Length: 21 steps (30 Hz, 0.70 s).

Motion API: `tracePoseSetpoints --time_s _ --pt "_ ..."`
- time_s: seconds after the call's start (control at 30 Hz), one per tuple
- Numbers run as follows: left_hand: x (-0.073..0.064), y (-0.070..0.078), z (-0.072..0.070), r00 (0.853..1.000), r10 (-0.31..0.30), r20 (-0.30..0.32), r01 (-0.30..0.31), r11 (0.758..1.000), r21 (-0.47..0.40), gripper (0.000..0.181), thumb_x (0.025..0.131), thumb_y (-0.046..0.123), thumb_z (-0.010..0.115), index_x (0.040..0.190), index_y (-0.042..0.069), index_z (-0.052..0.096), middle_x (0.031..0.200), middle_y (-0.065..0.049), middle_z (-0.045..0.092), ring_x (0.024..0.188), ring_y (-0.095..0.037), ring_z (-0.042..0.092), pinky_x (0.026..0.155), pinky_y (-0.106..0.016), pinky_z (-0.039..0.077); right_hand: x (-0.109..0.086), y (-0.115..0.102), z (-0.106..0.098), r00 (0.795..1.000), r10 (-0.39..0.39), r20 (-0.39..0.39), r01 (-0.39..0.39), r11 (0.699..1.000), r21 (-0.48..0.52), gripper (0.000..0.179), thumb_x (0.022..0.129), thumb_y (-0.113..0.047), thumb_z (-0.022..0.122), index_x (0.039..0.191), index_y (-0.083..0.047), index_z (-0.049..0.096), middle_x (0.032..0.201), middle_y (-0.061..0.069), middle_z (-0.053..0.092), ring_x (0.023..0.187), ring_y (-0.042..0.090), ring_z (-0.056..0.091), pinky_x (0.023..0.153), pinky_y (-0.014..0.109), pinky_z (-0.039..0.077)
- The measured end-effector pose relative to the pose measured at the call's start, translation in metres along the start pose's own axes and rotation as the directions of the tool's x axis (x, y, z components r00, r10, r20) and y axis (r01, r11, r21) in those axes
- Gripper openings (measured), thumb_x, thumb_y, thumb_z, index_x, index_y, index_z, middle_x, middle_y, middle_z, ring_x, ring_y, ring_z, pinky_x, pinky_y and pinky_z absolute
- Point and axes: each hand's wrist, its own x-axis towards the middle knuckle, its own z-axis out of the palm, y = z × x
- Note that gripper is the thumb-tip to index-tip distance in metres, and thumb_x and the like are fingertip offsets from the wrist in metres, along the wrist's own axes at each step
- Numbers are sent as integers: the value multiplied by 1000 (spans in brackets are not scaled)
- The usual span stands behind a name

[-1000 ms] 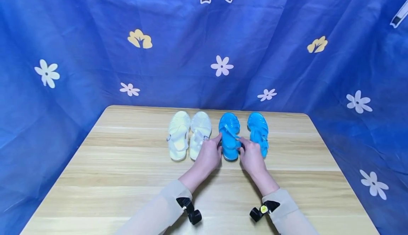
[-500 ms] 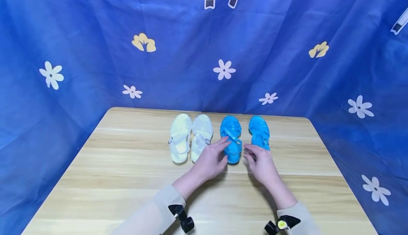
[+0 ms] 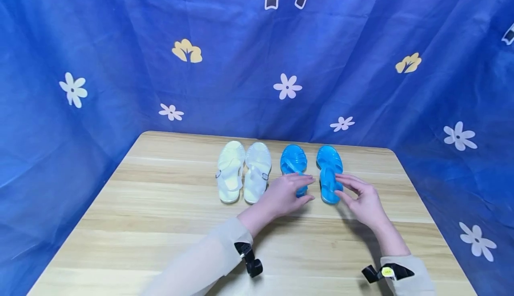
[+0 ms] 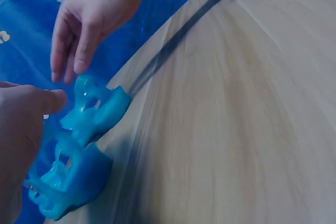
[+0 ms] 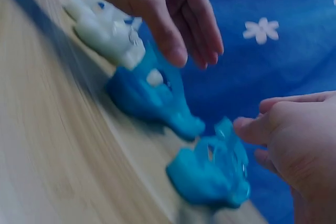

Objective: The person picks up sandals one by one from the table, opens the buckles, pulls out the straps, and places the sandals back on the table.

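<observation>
Two blue jelly sandals lie toes away on the table in the head view. My left hand (image 3: 281,196) reaches over the heel part of the left blue sandal (image 3: 293,155), fingers extended and hiding some of it. Beside the right blue sandal (image 3: 329,171) is my right hand (image 3: 364,203), thumb and fingers apart at its right edge. In the left wrist view the right hand's fingertips hang just above that sandal's strap; I cannot tell whether they touch. Left of the blue pair stand a cream sandal (image 3: 230,175) and a clear whitish sandal (image 3: 257,173).
The wooden table (image 3: 160,224) has a rounded far edge just beyond the sandals' toes. A blue cloth (image 3: 225,64) printed with flowers hangs behind and at both sides. Black wrist cameras sit on both sleeves.
Both hands have left the sides of the left blue sandal and moved right. The right hand is now at the right blue sandal; the left hovers over the left one. The head view has shifted slightly.
</observation>
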Motion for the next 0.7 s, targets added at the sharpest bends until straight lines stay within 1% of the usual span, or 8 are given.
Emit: tracePoseSetpoints --time_s 0.1,0.17,0.2,0.33,0.4,0.5,0.57,0.7 --pt "12 3 7 1000 1 9 -1 1000 8 49 96 34 81 138 9 70 139 -4 68 130 -21 63 114 -33 44 -5 12 -6 999 30 16 -31 999 43 40 85 12 83 123 8 73 133 17 70 127 26 64 103 21 49" --pt "20 5 11 999 -11 30 10 1000 16 49 96 33 81 138 10 71 139 -3 68 131 -19 63 115 -32 43 -8 20 -8 999 46 21 -47 997 61 42 85 11 83 125 7 73 134 18 69 127 30 64 104 24 49" --pt "24 6 13 999 -20 43 19 1000 25 49 96 33 82 138 11 71 140 -3 68 131 -18 63 115 -32 43 -9 23 -9 998 55 22 -56 997 61 43 85 10 83 127 5 73 134 19 69 127 33 63 104 24 49" --pt "41 11 22 993 -49 112 45 998 40 49 97 32 81 140 12 70 142 -1 66 133 -17 61 114 -31 43 -9 36 -9 997 74 20 -75 996 45 46 87 9 83 130 4 71 134 20 68 126 42 63 101 41 53" --pt "47 14 28 987 -52 149 42 997 67 49 98 32 80 142 13 69 143 0 66 134 -16 60 114 -30 43 -7 41 -7 996 81 24 -82 996 28 47 87 9 82 132 4 70 135 21 68 126 42 63 101 40 52" --pt "54 16 35 978 -52 203 27 992 124 47 100 33 76 144 18 68 144 4 65 135 -13 58 114 -29 44 -4 48 -4 996 85 34 -85 996 8 46 88 8 82 133 3 70 135 19 68 127 41 63 102 35 51" --pt "56 17 38 973 -49 224 15 989 149 44 102 33 74 143 20 68 143 6 66 134 -12 58 113 -29 45 -3 51 -2 996 84 40 -84 996 0 46 89 8 81 133 3 70 136 19 67 126 41 63 102 33 51" --pt "57 16 42 978 -5 210 -25 990 139 34 104 31 71 136 20 74 135 6 71 127 -11 64 109 -27 47 -1 53 1 996 78 40 -79 996 29 43 90 9 79 132 6 70 135 21 67 122 43 65 98 44 54"
